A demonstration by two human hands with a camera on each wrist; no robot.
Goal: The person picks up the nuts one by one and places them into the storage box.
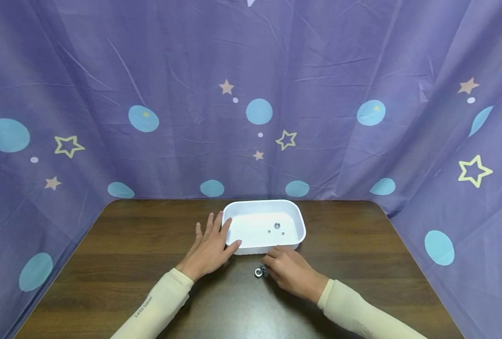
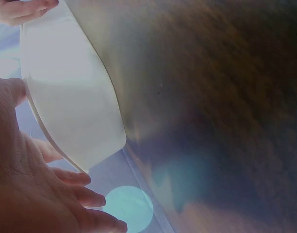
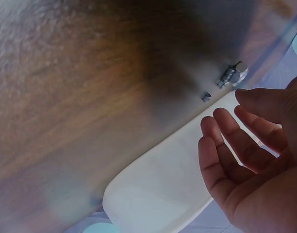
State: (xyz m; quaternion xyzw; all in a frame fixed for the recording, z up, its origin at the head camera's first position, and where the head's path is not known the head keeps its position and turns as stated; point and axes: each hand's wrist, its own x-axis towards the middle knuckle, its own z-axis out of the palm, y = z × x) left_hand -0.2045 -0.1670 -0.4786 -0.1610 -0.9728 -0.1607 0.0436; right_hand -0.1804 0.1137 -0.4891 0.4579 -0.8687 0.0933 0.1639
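Right hand reached metal nuts below white tray

In the head view, the nuts lay clustered on the wood-grain counter at lower centre, one large ring-shaped nut beside smaller ones. The right hand was just to their right, its fingers loosely curved; the right wrist view showed nothing held, with thumb and index tips narrowly apart. There, one small nut sat slightly apart from the cluster, at upper right.

The tray stood at centre, holding a larger nut and two tiny metal pieces in its right half. The left hand was spread wide at the tray's left end, thumb at the rim. A purple curtain with stars filled the upper frame.
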